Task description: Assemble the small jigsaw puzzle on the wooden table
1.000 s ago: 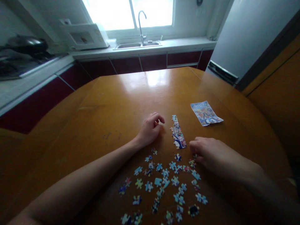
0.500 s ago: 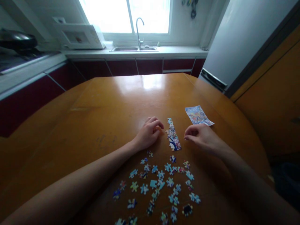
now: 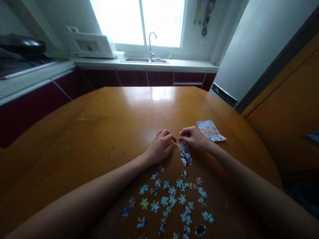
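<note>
Just right of the frame's centre, the joined strip (image 3: 186,156) of puzzle lies flat on the table (image 3: 119,116), above the scattered loose pieces (image 3: 171,199). The right hand (image 3: 196,137) pinches thumb and fingertips together at the strip's upper end; whether a piece sits between them, I cannot tell. The left hand (image 3: 160,147) rests curled beside that end, gripping nothing, seemingly bracing it. A printed leaflet (image 3: 210,130) lies just to the right. Bare wood spreads above and to the left; the table's rim curves closer on the right.
</note>
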Available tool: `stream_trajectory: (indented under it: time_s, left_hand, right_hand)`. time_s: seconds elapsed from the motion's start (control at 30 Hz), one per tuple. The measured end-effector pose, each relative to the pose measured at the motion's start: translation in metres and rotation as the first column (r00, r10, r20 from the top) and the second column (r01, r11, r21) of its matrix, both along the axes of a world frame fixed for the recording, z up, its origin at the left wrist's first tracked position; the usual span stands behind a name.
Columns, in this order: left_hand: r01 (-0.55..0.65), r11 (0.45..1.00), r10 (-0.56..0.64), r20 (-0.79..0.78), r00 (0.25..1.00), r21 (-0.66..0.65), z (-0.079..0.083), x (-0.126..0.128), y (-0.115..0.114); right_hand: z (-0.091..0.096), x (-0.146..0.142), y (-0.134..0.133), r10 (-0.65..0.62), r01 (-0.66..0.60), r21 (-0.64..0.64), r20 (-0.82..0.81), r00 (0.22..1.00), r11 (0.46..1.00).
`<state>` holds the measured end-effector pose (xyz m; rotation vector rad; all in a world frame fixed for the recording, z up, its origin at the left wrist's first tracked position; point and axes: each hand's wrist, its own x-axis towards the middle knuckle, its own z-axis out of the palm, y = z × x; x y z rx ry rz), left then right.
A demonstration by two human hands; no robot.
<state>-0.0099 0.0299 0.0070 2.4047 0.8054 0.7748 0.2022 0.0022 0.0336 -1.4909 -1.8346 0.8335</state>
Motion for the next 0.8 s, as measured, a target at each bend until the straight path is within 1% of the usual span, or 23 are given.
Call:
stream_trajectory:
  time_s: [0.07,0.13,0.33,0.47,0.57,0.7,0.8]
  left_hand:
    - [-0.015,1.0,0.015,-0.001,1.0,0.0,0.0,0.0,0.0]
    - [-0.03,1.0,0.03,-0.003,1.0,0.004,0.0,0.0,0.001]
    - [-0.031,1.0,0.031,-0.002,1.0,0.0,0.001,0.0,0.001]
    - [-0.043,0.999,0.043,-0.006,0.999,-0.003,0.003,0.0,0.001]
    - [-0.04,0.999,0.04,-0.01,0.999,-0.008,0.003,0.0,0.001]
    - [-0.035,0.999,0.035,-0.007,0.999,-0.011,0.003,0.0,0.001]
    - [-0.033,0.999,0.033,-0.006,0.999,-0.014,0.003,0.0,0.001]
  right_hand:
    - [-0.003,0.002,0.002,0.037,-0.037,0.003,0.01,0.999,0.999]
    - [-0.006,0.004,0.002,0.048,-0.048,0.01,0.013,0.999,0.999]
    - [-0.011,0.008,0.001,0.019,-0.019,0.011,-0.026,0.999,1.0]
    - [-0.011,0.01,0.001,0.031,-0.031,0.004,-0.044,0.999,1.0]
    - [-0.011,0.01,-0.001,0.025,-0.025,0.0,-0.04,0.999,1.0]
    - [-0.012,0.009,-0.002,-0.008,0.009,0.034,-0.033,0.999,0.999]
    - [-0.014,0.008,-0.002,-0.004,0.005,0.02,-0.039,0.999,1.0]
